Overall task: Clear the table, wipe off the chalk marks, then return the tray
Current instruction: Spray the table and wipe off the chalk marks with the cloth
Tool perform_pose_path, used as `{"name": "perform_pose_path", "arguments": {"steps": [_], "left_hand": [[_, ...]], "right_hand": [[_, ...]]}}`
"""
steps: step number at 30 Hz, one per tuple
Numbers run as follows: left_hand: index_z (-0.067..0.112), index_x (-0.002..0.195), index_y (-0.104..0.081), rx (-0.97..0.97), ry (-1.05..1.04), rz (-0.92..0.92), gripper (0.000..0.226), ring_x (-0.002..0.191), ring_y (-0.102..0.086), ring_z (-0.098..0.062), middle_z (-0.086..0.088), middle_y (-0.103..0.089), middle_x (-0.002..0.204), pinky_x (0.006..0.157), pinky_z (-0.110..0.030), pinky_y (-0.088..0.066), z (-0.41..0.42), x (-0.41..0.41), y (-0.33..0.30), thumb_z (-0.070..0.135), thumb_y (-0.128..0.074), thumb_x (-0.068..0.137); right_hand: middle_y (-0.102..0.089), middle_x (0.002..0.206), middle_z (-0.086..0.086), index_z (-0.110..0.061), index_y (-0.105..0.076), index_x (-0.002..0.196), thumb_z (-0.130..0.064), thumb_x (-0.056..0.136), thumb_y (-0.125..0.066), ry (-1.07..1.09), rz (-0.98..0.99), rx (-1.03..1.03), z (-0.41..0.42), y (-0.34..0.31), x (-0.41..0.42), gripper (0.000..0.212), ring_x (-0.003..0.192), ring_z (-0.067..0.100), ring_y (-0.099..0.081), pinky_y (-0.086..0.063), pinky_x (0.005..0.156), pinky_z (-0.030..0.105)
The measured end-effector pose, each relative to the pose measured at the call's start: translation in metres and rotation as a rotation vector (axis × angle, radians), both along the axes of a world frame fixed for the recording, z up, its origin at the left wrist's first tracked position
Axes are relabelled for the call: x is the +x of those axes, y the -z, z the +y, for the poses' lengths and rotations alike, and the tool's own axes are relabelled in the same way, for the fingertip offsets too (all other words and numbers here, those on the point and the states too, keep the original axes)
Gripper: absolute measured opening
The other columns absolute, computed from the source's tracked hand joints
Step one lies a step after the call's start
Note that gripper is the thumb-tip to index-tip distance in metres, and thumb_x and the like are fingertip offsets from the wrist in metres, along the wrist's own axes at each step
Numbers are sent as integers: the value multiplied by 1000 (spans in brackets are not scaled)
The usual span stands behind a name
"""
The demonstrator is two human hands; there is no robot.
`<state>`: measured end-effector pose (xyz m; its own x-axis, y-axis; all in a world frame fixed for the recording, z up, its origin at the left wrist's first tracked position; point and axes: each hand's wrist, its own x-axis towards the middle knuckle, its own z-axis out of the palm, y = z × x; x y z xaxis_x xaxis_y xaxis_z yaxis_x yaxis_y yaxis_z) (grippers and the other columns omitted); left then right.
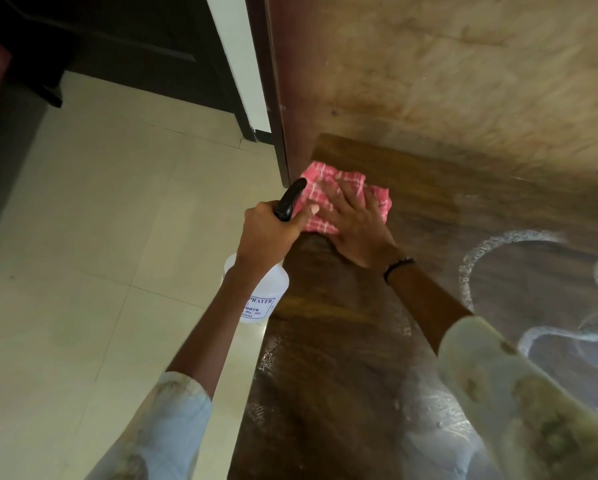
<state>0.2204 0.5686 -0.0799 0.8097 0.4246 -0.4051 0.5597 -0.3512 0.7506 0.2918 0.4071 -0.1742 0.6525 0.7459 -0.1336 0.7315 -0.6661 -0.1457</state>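
At the table's [342, 341] far corner, your right hand [354, 225] presses the pink checked cloth [325, 195] flat; left hand [268, 230] grips the spray bottle [261, 292]. Chalk marks [498, 251] remain, seemingly half wiped; tray unseen.

The far edge of the surface [411, 188] is closed off by the wall [429, 81]. Its far left corner is taken up by the cloth [328, 202], and just left of that edge the spray bottle [256, 289] is held. Bare wood is left open to the right and near, and the floor [117, 202] to the left.
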Motion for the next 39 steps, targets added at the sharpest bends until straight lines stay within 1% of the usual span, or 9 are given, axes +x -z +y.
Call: {"name": "perform_pose_path", "arguments": {"steps": [7,12,17,19,22,25,29,32,39], "left_hand": [[-4,77,-67,-12,51,-3,48,63,-63,-27,-20,-69,73,65,-30,-48,-17,-9,-2,44,-70,78],[-4,79,-66,9,91,-30,51,67,-65,-31,-21,-68,73,69,-38,-53,-37,-4,-3,47,-70,77],[1,77,-63,28,120,-24,46,58,-61,-25,-13,-63,65,56,-34,-48,-75,8,-8,46,-72,76],[4,78,-60,52,175,15,48,58,-58,-17,-5,-60,66,54,-28,-44,-98,15,-9,52,-70,75],[5,83,-61,31,279,41,49,69,-64,-23,-12,-65,80,61,-33,-51,-135,26,-8,53,-69,76],[9,79,-54,24,362,72,41,57,-57,-15,-6,-56,71,53,-29,-45,-172,38,-12,48,-67,81],[13,75,-51,90,445,109,35,49,-46,-4,-5,-55,70,38,-11,-33,-203,48,-9,44,-63,86],[7,87,-59,117,440,127,39,51,-47,-4,-4,-53,74,42,-13,-29,-214,52,-2,46,-61,86],[15,67,-51,131,413,100,37,51,-51,-7,-2,-54,65,47,-18,-37,-219,57,3,45,-65,83]], "right_hand": [[-16,159,4,-39,-19,147,-49,91,-29,105,58,-89,-88,-12,-6,58,145,32,-16,-22,109,64],[-5,160,4,-37,-17,149,-46,96,-41,300,71,-65,-46,-11,31,59,146,34,-2,-11,109,66],[-31,153,13,-23,-46,137,-27,78,-71,28,-21,18,-71,-11,-9,65,140,38,-27,-23,106,66],[-36,150,12,-27,-39,138,-26,70,-76,10,-67,14,-108,-10,-23,76,138,35,-32,-28,105,64],[-34,151,10,-32,-30,139,-25,73,-72,41,-87,15,-158,-11,-30,79,139,34,-30,-23,108,63],[-37,149,13,-31,-29,140,-28,74,-56,49,-63,-22,-192,-16,-29,71,139,37,-31,-20,108,62],[-44,144,14,-24,-46,133,-24,70,-58,64,-30,-35,-211,-16,-29,64,137,37,-34,-16,109,59],[-46,143,13,-23,-53,129,-29,73,-55,71,-23,-34,-216,-13,-29,57,138,36,-33,-19,111,61],[-31,153,9,-34,-25,144,-33,79,-59,61,-59,-7,-234,-4,-25,73,143,33,-22,-18,113,61]]}}
